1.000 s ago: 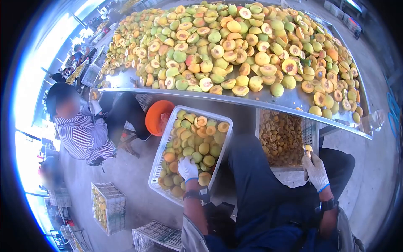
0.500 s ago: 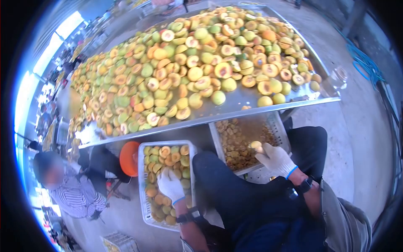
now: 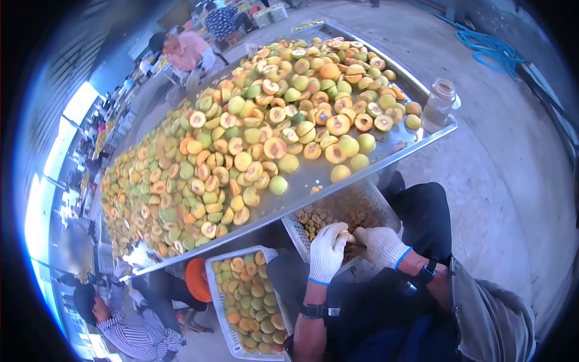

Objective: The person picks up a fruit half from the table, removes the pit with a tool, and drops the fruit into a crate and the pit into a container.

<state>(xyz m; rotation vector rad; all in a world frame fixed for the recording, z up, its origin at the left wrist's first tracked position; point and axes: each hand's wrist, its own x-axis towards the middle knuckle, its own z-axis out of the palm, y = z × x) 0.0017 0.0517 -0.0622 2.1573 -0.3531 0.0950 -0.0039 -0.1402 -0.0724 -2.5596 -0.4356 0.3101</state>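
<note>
My left hand (image 3: pixel 327 252), in a white knit glove with a blue cuff, has its fingers closed on a peach half (image 3: pixel 350 237), mostly hidden by the fingers. Against it, from the right, comes my gloved right hand (image 3: pixel 381 246), also closed; what it grips is hidden. Both hands meet over a white crate (image 3: pixel 294 232) of brown peach pits (image 3: pixel 313 218). Left of my knee stands another white crate (image 3: pixel 212 283), full of halved peaches (image 3: pixel 250 295).
A metal table (image 3: pixel 301 202) heaped with peach halves (image 3: pixel 241 160) spans the front. A clear jar (image 3: pixel 439 104) stands at its right corner. An orange bucket (image 3: pixel 197 279) and a seated co-worker (image 3: pixel 136 332) are at left. A blue hose (image 3: pixel 485 48) lies at far right.
My left hand has left the crate of peach halves and moved right to meet my right hand. My right hand has lowered slightly over the pit crate. The head view has tilted and shifted.
</note>
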